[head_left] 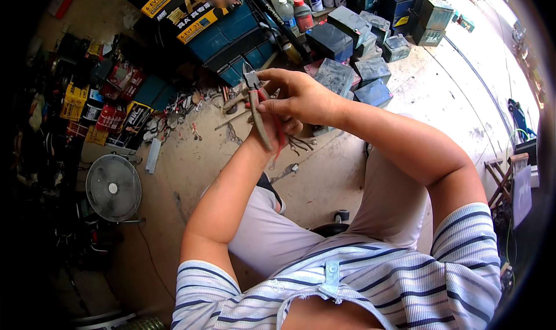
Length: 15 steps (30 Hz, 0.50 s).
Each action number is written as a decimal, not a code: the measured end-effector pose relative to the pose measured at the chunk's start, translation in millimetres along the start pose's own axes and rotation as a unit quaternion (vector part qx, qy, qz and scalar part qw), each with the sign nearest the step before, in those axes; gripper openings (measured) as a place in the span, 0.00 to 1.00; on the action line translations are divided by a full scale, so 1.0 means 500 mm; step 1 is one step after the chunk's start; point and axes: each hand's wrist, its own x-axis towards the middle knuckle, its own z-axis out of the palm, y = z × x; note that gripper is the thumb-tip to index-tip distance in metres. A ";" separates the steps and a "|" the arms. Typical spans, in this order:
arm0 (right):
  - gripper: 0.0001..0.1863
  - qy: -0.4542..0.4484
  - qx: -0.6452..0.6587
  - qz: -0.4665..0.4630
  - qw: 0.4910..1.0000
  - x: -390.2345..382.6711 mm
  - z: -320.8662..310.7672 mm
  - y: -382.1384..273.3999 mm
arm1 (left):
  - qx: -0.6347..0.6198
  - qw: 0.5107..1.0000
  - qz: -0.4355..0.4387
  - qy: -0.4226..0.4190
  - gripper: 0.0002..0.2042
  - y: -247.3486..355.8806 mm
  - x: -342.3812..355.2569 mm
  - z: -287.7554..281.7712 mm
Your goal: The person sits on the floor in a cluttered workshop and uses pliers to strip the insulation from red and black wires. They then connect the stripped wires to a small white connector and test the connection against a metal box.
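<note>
My right hand point(298, 95) is closed on a pair of diagonal cutters point(258, 116) with worn olive-and-red handles, its thumb across them and the metal jaws pointing up. My left hand point(286, 124), partly hidden behind the cutters and my right hand, has its fingers curled round red and dark wires point(301, 145). Short wire ends with small metal terminals hang out below and to the right of the fingers. Both hands are close together, above my knees.
Stacked batteries and boxes point(339, 37) stand ahead, near bottles point(304, 14). More boxes point(121, 104) pile up at left, beside a round fan point(113, 188) with a cable. Scraps and tools point(174, 116) lie on the floor point(174, 237). A folding wooden stand point(498, 179) is at right.
</note>
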 end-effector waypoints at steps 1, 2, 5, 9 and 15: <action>0.33 0.001 0.001 0.001 1.000 0.000 0.000 -0.001 | 0.014 1.000 0.008 0.015 0.21 0.000 -0.001 0.010; 0.33 0.002 0.002 0.002 1.000 -0.001 -0.001 -0.002 | 0.028 0.999 0.015 0.030 0.22 0.001 -0.004 0.028; 0.35 0.008 -0.012 0.052 0.999 -0.011 0.010 -0.027 | -0.002 0.994 0.020 -0.105 0.21 0.002 0.001 -0.015; 0.38 0.001 -0.061 0.052 0.997 -0.016 0.012 -0.039 | -0.030 0.996 0.061 -0.057 0.21 -0.017 0.012 -0.024; 0.42 0.006 -0.165 -0.001 0.986 -0.009 0.014 -0.013 | -0.011 0.991 0.112 0.077 0.22 -0.024 0.010 0.002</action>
